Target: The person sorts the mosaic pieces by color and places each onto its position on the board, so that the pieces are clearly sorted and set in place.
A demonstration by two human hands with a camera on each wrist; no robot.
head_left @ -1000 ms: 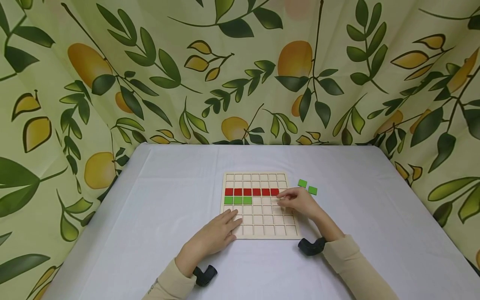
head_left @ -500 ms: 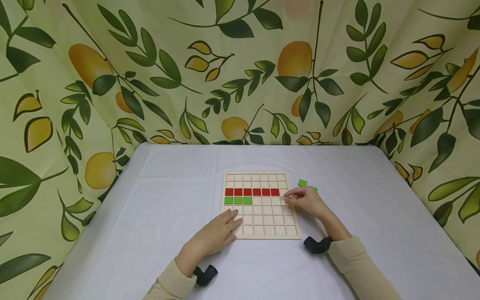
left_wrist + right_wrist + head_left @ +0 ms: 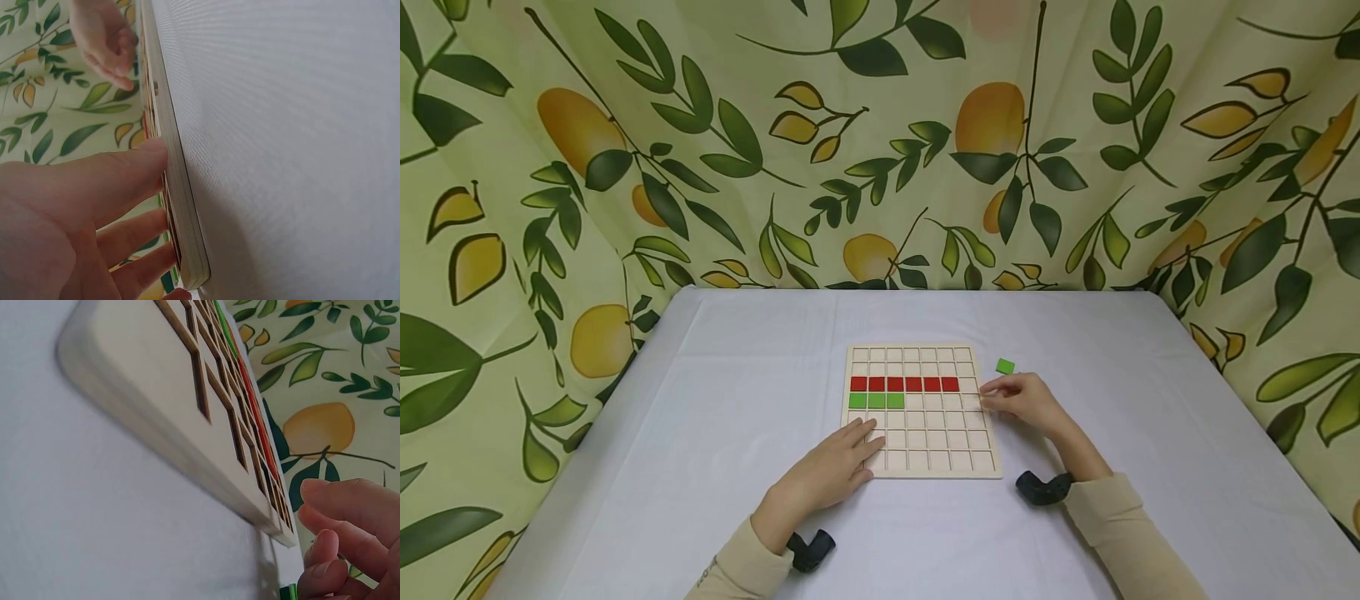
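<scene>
A wooden grid board point(image 3: 922, 486) lies flat on the table; its cells carry a row of several red square tiles point(image 3: 913, 384) with three green tiles point(image 3: 876, 401) in the row below. My left hand point(image 3: 829, 468) rests on the board's near left corner, fingers extended, its thumb point(image 3: 119, 178) against the board's edge in the left wrist view. At the board's right edge hovers my right hand point(image 3: 1022, 402), with nothing seen between thumb and fingers point(image 3: 344, 490). Beyond it lies a loose green tile point(image 3: 1005, 366). Another green tile point(image 3: 289, 592) shows partly behind the right fingers in the right wrist view.
A white cloth covers the table point(image 3: 737, 358). Behind and beside it hangs a curtain point(image 3: 880, 150) printed with leaves and fruit. Black wrist devices point(image 3: 811, 552) sit under both wrists, close above the cloth.
My right hand has moved right, from over the board's right columns to its right edge, now covering the nearer loose green tile in the head view. The left hand and board have stayed put.
</scene>
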